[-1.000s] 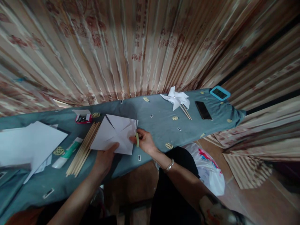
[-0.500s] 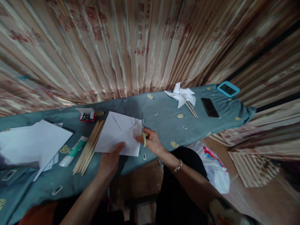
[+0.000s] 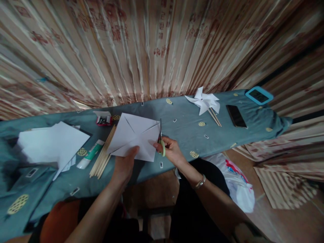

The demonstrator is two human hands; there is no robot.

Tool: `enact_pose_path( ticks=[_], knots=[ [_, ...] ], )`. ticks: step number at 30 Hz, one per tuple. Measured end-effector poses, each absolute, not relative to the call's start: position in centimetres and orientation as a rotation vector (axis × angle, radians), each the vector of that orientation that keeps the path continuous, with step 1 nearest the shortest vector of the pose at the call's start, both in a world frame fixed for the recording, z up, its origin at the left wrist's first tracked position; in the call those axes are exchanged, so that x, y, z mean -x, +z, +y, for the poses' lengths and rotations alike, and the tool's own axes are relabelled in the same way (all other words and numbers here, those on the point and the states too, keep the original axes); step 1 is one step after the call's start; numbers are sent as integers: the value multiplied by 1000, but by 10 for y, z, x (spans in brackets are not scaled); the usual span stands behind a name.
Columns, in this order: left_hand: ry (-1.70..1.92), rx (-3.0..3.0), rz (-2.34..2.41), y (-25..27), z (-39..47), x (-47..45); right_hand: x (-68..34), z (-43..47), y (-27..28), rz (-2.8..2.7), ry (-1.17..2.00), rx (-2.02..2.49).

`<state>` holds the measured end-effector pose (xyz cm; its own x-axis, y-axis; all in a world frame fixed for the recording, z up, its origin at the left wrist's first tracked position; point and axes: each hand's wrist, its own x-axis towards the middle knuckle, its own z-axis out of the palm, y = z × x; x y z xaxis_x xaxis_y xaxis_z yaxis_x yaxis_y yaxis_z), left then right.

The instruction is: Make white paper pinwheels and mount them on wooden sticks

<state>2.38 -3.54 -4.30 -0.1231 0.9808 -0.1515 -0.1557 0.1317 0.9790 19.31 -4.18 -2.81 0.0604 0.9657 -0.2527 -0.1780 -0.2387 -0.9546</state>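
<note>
A white square sheet of paper (image 3: pixel 141 131) is held just over the table, with slits running from its corners toward the middle. My left hand (image 3: pixel 126 163) grips its near edge, thumb on top and fingers hidden beneath. In my right hand (image 3: pixel 170 148) is a pair of scissors (image 3: pixel 162 146) with pale yellow-green handles. Their blades point away from me beside the sheet's right edge. Close to the sheet's left side lies a bundle of thin wooden sticks (image 3: pixel 102 157). Left of those is a green and white glue stick (image 3: pixel 90 154).
Loose white paper (image 3: pixel 43 141) is stacked at the left. A small red box (image 3: pixel 104 120) of dark bits sits behind the sticks. Rightward lie a white paper pinwheel (image 3: pixel 204 101), a phone (image 3: pixel 236 116) and a blue-framed digital clock (image 3: pixel 259 95). A curtain (image 3: pixel 141 50) hangs behind the table.
The view has shifted, so everything on the table appears farther right. The sheet has tilted, and its slits show more clearly. Both hands keep their hold.
</note>
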Motion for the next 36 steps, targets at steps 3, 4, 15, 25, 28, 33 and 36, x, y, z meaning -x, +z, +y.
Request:
enact_pose_path(
  ticks=[3,4,15,25,28,33,36],
  knots=[
    [1305,-871,1268,-39,-32,-23,-193,-50,-29,-894,1486,1312],
    [1303,-876,1262,-38,-32,-22,-193,-52,-30,-895,1517,1314],
    [1414,-813,1178,-26,-20,-18,-201,-74,-34,-1114,1591,1299],
    [1381,-763,1098,-15,-19,-19,-210,-77,-34,-1189,1572,1287],
    [1415,-777,1145,-15,-13,-14,-216,-80,-31,-1261,1635,1208],
    [1469,-774,1181,-18,-5,-10,-214,-92,-24,-1450,1885,1093],
    [1499,-768,1147,-19,-4,-12,-206,-96,-24,-1538,1908,1125]
  ],
)
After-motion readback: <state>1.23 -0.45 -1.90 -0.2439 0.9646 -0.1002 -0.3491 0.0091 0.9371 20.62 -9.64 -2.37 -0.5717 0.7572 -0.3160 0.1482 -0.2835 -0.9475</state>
